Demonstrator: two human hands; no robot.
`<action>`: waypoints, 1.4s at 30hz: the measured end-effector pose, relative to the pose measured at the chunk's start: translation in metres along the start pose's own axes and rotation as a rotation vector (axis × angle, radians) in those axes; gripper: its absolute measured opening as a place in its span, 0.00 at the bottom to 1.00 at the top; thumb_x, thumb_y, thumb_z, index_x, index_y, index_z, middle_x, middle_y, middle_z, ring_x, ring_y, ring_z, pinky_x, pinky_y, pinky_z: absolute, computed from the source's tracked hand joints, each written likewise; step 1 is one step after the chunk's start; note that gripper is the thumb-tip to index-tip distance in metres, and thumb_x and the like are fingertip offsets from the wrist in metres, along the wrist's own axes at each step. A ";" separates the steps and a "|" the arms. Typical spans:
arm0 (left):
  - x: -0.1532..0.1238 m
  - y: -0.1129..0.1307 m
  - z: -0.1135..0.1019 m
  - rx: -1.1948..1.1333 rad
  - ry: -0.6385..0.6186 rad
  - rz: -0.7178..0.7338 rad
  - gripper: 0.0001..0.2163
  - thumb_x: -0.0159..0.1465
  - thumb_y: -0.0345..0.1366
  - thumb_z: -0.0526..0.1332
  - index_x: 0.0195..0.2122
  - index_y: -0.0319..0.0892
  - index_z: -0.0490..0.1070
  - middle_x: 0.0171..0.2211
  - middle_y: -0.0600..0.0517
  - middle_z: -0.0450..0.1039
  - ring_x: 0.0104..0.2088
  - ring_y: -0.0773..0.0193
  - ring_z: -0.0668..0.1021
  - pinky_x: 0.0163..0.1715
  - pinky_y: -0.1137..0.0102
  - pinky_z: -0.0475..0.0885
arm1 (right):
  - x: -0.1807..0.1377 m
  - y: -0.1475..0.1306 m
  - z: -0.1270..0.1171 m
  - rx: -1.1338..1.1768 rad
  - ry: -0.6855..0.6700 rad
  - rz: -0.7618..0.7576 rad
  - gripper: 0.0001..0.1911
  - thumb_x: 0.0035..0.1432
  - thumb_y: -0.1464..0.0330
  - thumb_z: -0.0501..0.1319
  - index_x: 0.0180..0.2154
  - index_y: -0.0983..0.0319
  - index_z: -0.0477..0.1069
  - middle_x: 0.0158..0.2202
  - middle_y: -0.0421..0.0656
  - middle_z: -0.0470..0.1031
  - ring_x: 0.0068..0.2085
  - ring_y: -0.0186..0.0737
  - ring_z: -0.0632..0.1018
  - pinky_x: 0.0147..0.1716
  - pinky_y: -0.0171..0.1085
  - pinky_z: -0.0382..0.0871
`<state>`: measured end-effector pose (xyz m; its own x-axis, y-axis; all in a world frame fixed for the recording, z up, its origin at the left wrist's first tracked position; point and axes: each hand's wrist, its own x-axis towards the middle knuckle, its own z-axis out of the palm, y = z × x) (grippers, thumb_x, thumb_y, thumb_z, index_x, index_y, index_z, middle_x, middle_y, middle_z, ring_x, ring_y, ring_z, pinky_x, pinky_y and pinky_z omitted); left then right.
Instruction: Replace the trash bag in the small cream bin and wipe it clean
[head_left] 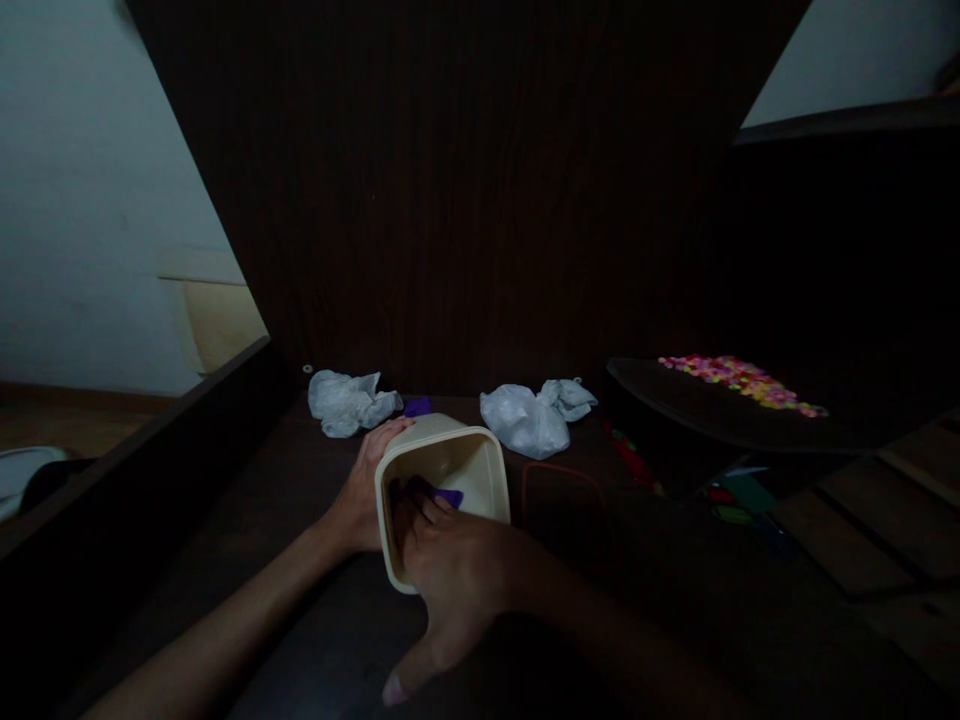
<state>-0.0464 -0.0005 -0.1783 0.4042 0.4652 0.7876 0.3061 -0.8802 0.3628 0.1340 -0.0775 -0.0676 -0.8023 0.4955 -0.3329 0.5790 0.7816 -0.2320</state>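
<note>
A cream plastic container (431, 437) with a rounded square mouth lies tilted, its opening facing me. My left hand (366, 492) grips its left side from outside. Inside the mouth are the fingers of my right hand (450, 560), stretched out, with the thumb spread apart outside the rim. Beside those fingertips, in the container, shows a small purple piece (450, 497); whether they touch it I cannot tell. Behind the container another purple piece (418, 406) lies on the dark wooden surface (300, 600). The fingertips are partly hidden in shadow.
Crumpled clear plastic bags lie at the back, one at left (351, 402) and one at right (525, 418). An orange-brown loop (562, 468) is right of the container. Further right, a dark curved panel (645, 385) carries pink and yellow bits (742, 380). A dark side board (172, 420) borders the left.
</note>
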 end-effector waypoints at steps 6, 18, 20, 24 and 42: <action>0.000 0.000 -0.001 -0.018 -0.016 -0.025 0.48 0.54 0.52 0.72 0.71 0.50 0.49 0.63 0.37 0.62 0.63 0.33 0.69 0.62 0.36 0.65 | -0.008 -0.009 0.044 0.004 0.287 0.141 0.25 0.69 0.71 0.54 0.65 0.76 0.64 0.65 0.65 0.66 0.66 0.64 0.68 0.64 0.59 0.65; 0.008 0.009 0.000 0.051 -0.025 0.041 0.53 0.52 0.58 0.72 0.72 0.46 0.47 0.63 0.33 0.64 0.62 0.31 0.70 0.61 0.36 0.66 | -0.025 -0.008 0.011 0.034 0.024 0.252 0.43 0.47 0.52 0.72 0.55 0.79 0.74 0.60 0.73 0.69 0.58 0.73 0.75 0.60 0.61 0.67; 0.008 0.010 0.000 0.070 -0.029 0.068 0.53 0.52 0.59 0.71 0.72 0.45 0.46 0.63 0.34 0.64 0.63 0.32 0.70 0.63 0.37 0.65 | -0.026 -0.005 -0.002 0.057 0.008 0.207 0.41 0.48 0.53 0.72 0.54 0.79 0.75 0.58 0.71 0.72 0.57 0.69 0.76 0.59 0.56 0.69; 0.008 0.010 0.000 0.099 -0.032 0.101 0.53 0.53 0.57 0.71 0.73 0.43 0.45 0.62 0.32 0.64 0.63 0.33 0.69 0.62 0.36 0.64 | -0.012 -0.003 -0.012 0.003 -0.105 0.260 0.60 0.46 0.56 0.76 0.67 0.86 0.54 0.67 0.77 0.54 0.69 0.72 0.61 0.66 0.55 0.61; 0.006 0.012 -0.001 0.116 -0.070 0.152 0.52 0.53 0.52 0.72 0.72 0.44 0.44 0.63 0.32 0.64 0.64 0.33 0.69 0.64 0.36 0.61 | 0.019 0.004 -0.003 -0.003 -0.262 0.158 0.44 0.52 0.42 0.67 0.52 0.76 0.78 0.55 0.65 0.77 0.60 0.66 0.74 0.61 0.53 0.67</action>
<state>-0.0411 -0.0084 -0.1685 0.5111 0.3367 0.7908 0.3327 -0.9259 0.1791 0.1202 -0.0640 -0.0720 -0.6371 0.4970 -0.5891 0.6931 0.7037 -0.1558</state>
